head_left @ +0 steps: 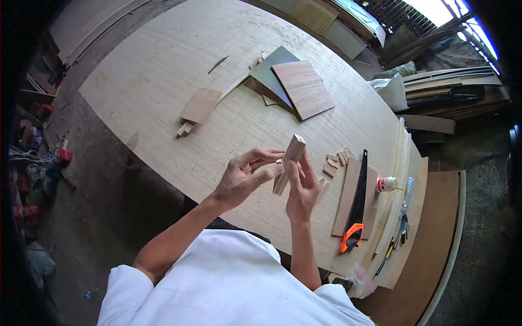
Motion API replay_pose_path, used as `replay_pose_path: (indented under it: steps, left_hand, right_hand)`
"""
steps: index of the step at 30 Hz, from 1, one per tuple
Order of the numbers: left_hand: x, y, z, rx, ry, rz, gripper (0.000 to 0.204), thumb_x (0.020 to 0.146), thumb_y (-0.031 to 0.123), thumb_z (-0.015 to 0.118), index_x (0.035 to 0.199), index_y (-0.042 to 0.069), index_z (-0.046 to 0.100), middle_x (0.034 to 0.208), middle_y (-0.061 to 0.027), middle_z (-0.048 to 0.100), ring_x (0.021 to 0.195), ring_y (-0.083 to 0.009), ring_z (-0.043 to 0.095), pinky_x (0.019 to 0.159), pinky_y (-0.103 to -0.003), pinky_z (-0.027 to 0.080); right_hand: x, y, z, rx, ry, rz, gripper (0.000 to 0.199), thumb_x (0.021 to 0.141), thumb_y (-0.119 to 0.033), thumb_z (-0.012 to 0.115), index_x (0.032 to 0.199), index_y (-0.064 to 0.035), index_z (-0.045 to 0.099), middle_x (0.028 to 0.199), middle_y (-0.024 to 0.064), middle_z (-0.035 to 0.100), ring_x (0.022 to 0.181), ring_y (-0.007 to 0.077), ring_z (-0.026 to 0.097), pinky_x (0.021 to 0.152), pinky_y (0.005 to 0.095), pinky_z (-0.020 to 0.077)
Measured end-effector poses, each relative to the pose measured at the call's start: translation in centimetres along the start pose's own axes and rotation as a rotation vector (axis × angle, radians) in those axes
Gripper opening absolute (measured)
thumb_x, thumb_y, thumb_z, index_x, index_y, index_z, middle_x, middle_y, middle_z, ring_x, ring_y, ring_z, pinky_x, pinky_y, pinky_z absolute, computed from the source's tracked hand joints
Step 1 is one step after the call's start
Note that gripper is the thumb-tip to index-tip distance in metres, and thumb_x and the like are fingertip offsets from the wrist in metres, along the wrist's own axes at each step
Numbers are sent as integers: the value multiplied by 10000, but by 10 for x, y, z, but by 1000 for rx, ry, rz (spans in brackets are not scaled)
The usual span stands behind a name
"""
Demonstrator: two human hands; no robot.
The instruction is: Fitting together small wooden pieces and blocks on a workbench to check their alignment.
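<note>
My right hand (303, 190) grips a short wooden block (294, 151) upright above the near part of the worktable (163, 70). The block looks made of strips laid side by side, and its lower end shows below my thumb. From the left, my left hand (247, 176) reaches in with its fingers apart, the tips close to the block's side or touching it; I cannot tell which. Sawdust clings to the back of that hand. Right of my hands lie several small wood offcuts (332, 165) and a handsaw (360, 198) with an orange handle, resting on a brown board (343, 202).
Flat panels (304, 89) are stacked toward the table's far side. A small board (200, 105) lies across thin strips at the left. Along the right edge are a glue bottle (386, 184), long wooden strips (392, 204), a yellow-and-black tool (385, 258) and a plastic bag (361, 281).
</note>
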State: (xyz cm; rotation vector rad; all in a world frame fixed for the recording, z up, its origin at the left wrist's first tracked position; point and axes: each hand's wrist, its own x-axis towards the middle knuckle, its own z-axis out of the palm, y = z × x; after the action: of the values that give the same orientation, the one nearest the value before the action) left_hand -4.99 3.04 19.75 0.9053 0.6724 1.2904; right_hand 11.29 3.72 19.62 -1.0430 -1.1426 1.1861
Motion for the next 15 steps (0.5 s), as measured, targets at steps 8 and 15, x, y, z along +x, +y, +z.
replay_pose_path:
  steps: [8, 15]
  left_hand:
    - [1, -2, -6, 18, -7, -4, 257, 940, 86, 659, 1182, 19, 607, 1360, -178, 550, 1233, -192, 551, 1075, -339, 446]
    - [-1, -1, -5, 60, -11, -22, 274, 941, 103, 665, 1193, 12, 604, 1363, -187, 544, 1242, -200, 547, 1071, -346, 453]
  right_hand:
    - [-6, -4, 7, -26, 16, 4, 621, 912, -89, 696, 1465, -26, 420, 1415, 124, 535, 1220, 203, 571, 919, 305, 543]
    - [-7, -10, 5, -39, 3, 15, 593, 923, -58, 674, 1461, -19, 426, 1411, 121, 535, 1227, 196, 561, 907, 297, 542]
